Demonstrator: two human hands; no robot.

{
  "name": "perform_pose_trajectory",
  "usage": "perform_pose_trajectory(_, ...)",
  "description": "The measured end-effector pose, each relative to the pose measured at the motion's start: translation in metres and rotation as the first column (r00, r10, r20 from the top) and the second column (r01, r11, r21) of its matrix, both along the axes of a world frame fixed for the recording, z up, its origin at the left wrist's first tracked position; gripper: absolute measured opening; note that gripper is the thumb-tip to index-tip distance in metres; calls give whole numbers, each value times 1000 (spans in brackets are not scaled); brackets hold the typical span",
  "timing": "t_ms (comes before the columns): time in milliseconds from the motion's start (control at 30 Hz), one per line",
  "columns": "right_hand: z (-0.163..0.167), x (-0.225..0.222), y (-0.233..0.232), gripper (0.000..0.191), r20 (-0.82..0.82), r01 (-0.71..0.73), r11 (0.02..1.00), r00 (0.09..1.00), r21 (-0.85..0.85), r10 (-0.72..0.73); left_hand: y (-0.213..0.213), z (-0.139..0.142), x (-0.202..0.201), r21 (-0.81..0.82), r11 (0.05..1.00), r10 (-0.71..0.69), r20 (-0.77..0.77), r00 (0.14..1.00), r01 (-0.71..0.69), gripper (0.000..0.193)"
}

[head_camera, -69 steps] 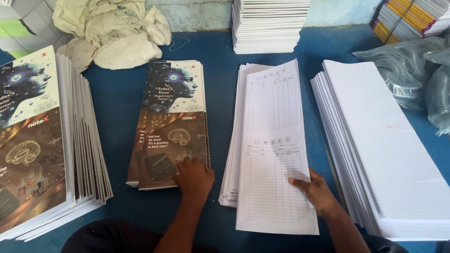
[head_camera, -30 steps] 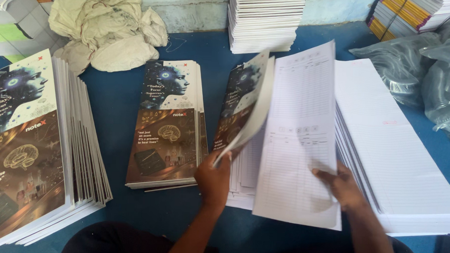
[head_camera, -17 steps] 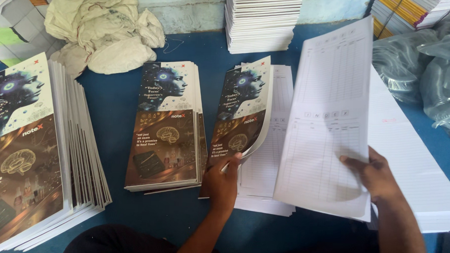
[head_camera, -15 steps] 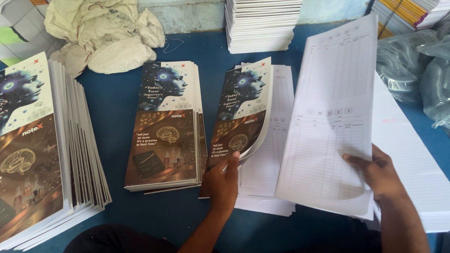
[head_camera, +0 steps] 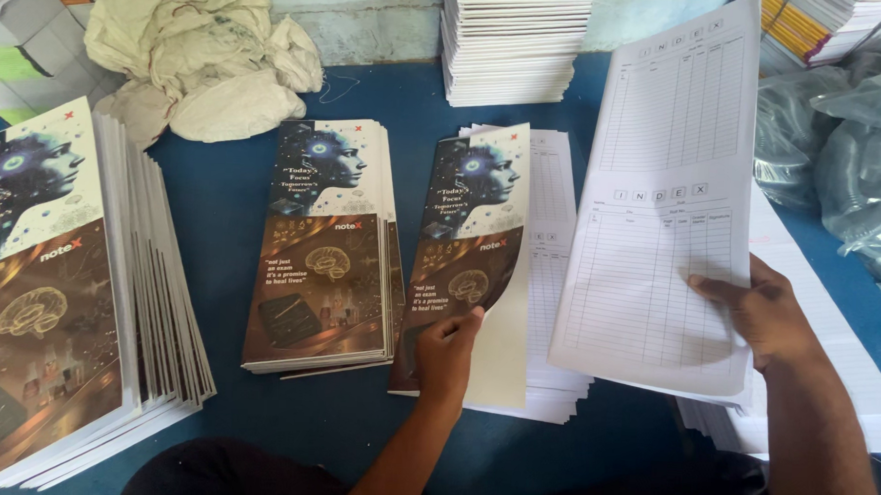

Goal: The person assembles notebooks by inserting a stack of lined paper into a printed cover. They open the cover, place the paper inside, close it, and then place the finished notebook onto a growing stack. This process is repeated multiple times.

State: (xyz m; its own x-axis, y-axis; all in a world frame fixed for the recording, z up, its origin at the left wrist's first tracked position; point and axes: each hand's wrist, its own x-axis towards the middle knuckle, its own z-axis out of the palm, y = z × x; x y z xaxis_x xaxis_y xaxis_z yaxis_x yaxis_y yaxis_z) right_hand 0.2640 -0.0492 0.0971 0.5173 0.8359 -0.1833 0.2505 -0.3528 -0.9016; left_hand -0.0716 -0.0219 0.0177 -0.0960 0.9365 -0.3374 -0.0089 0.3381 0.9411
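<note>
Left hand [head_camera: 449, 347] pinching printed cover [head_camera: 465, 241] now laid on middle paper pile [head_camera: 547, 280], right hand [head_camera: 765, 313] gripping ruled index sheet [head_camera: 661, 216], lifted higher and further right than before, blue surface [head_camera: 222, 201] beneath

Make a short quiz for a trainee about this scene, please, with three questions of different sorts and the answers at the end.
1. True or false: the left hand holds a printed cover by its lower edge.
2. What does the right hand hold? A) a plastic bag B) a white ruled sheet C) a cloth
3. Fill in: the crumpled cloth lies at the far ____ of the blue table.

Key:
1. True; the cover stands lifted over the sheet pile.
2. B; the ruled sheet is raised off the table.
3. Left, behind the middle cover stack.
</note>
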Motion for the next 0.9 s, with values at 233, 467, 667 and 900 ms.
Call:
perform_pose_trajectory(233, -5, -16, 10, 57, -71, -1, 999, 997, -49, -3, -6, 14, 7, 194, 980, 65, -100, 993, -45, 37)
perform_pose_trajectory(467, -29, -59, 12, 61, -188, -62, 987, 982, -148, 33, -16, 14, 16, 363, 932, 34, -37, 999, -18, 28)
perform_pose_trajectory(667, -52, -88, 6, 56, -157, -40, 963, 988, -266, -2, -28, 20, 23, 426, 903, -22, -93, 995, 60, 24)
perform_pose_trajectory(900, -92, -86, 11, 55, -221, -115, 976, 973, -184, 73, -43, 30, 27, 344, 924, -117, -160, 980, 166, 27)
